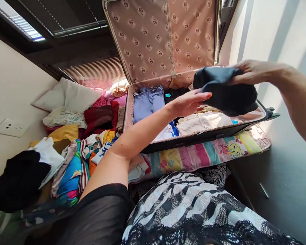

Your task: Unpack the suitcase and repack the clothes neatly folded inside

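My right hand (253, 72) grips the top of a folded dark navy garment (225, 90) held in the air above the open suitcase (193, 137). From the left, my left hand (187, 102) has its fingers stretched flat, with the fingertips against the garment's lower edge. Inside the suitcase lie folded clothes: a lavender top (146, 102), a black piece (177, 92) and beige cloth (204, 122). The patterned lid (163, 37) stands upright behind.
The suitcase rests on a striped cartoon-print sheet (206, 153) on a bed. A heap of colourful clothes (76, 160), a black garment (17, 180) and a white pillow (68, 95) lie at the left. A wall socket (11, 127) is at the far left. A white wall stands at the right.
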Motion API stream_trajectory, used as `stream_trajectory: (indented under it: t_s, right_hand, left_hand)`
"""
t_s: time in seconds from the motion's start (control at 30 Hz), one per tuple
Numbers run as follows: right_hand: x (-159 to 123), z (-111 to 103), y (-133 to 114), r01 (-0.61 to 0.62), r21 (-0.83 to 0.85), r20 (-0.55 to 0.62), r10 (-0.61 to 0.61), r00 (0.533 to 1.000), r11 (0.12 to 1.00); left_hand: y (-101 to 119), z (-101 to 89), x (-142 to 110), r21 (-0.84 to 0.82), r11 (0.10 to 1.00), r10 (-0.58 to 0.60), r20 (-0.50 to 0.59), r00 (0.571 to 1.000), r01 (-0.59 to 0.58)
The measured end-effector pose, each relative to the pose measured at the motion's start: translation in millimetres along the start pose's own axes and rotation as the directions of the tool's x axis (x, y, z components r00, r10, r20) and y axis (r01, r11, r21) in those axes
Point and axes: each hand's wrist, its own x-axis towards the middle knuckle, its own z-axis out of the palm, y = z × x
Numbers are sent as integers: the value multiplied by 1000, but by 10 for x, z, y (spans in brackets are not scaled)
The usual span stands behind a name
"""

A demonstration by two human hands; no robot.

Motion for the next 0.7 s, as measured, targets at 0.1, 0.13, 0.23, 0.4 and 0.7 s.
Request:
stream_trajectory:
  t_s: [0.1,0.13,0.23,0.4,0.7]
  right_hand:
    - [50,569,323,14,-330,295,89,951,944]
    - [48,823,428,30,-396,352,122,928,918]
    - [12,1444,687,80,-537,476,223,850,840]
    - [76,1398,886,179,-432,561,108,821,884]
    - [-96,879,1098,150,-550,401,101,911,822]
  left_hand:
    - [-462,-226,-64,-2,956,-292,-31,956,293]
    - [-602,-312,-100,10,913,-406,-67,911,408]
    - [-907,-509,-180,-1,760,-634,-216,742,650]
    - [-1074,-387,-14,-93,832,-524,-459,718,548]
    - [-1061,-133,-294,455,765,-188,-518,834,455]
